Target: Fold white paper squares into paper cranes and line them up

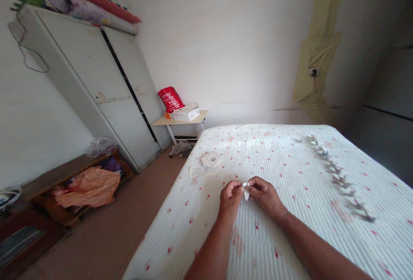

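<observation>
Both hands meet over the bed's striped white cover (258, 237), fingers curled into a pinch. Between the fingertips is a small white piece (246, 194), thin and pointed at its lower end; whether it is paper or plastic I cannot tell. My left hand (230, 198) grips its left side, and my right hand (266, 194) grips it from the right. Beyond my left hand lie a printed card or slip (210, 159) and flat printed papers (196, 171). To the right stretches a row of small dark greyish objects (338, 179), too blurred to name.
A small table (159, 121) by the far wall bears a red bag (171, 98) and a white box (189, 115). A tall grey cabinet (87, 69) stands left, with rolled mats (93, 11) on top. An orange plastic bag (93, 185) lies on a low wooden unit.
</observation>
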### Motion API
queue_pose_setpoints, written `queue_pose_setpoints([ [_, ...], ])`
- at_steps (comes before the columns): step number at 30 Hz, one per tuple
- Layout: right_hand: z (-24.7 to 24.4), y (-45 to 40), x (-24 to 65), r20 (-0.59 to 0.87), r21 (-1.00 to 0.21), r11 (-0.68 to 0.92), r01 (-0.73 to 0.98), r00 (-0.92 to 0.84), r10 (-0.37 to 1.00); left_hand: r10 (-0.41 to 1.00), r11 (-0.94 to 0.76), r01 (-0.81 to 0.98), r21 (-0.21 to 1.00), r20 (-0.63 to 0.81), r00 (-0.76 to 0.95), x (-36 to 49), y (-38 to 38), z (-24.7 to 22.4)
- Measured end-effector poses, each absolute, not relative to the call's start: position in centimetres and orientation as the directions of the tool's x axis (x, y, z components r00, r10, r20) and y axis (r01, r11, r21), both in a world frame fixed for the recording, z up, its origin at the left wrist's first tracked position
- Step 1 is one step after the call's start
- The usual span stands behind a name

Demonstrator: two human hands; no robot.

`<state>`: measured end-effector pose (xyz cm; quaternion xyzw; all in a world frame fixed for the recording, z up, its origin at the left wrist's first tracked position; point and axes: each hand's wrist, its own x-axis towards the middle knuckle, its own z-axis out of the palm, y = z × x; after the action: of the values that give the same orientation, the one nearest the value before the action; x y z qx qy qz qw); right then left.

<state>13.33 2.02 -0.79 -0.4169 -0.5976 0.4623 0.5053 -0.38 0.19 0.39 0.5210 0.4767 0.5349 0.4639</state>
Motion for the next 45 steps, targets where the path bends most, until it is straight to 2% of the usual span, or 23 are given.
queue_pose_setpoints([
  [5,-0.4,1.9,13.2,0.202,-0.979,0.206,0.016,-0.134,0.970,0.994,-0.102,-0.031,0.994,0.101,-0.039,-0.3,0.0,0.6],
  [10,-0.7,2.0,13.3,0.211,-0.974,0.220,0.055,-0.133,0.968,0.988,-0.155,0.011,0.988,0.155,-0.024,-0.3,-0.2,0.7],
  [18,-0.3,1.9,13.3,0.199,-0.979,0.205,0.020,-0.167,0.966,0.998,-0.063,-0.157,0.986,0.065,0.010,-0.7,0.3,0.1],
  [32,-0.1,1.5,13.3,0.214,-0.977,0.206,-0.058,-0.209,0.954,0.999,-0.030,-0.197,0.980,0.032,0.004,-0.9,0.3,0.5],
  [38,0.2,1.5,13.1,0.186,-0.982,0.181,-0.046,-0.181,0.966,0.996,-0.081,-0.157,0.984,0.074,-0.050,-0.4,0.1,0.9],
  [45,0.1,1.5,13.1,0.177,-0.984,0.170,-0.055,-0.180,0.968,0.999,-0.047,-0.198,0.979,0.042,-0.029,-0.5,0.1,0.6],
])
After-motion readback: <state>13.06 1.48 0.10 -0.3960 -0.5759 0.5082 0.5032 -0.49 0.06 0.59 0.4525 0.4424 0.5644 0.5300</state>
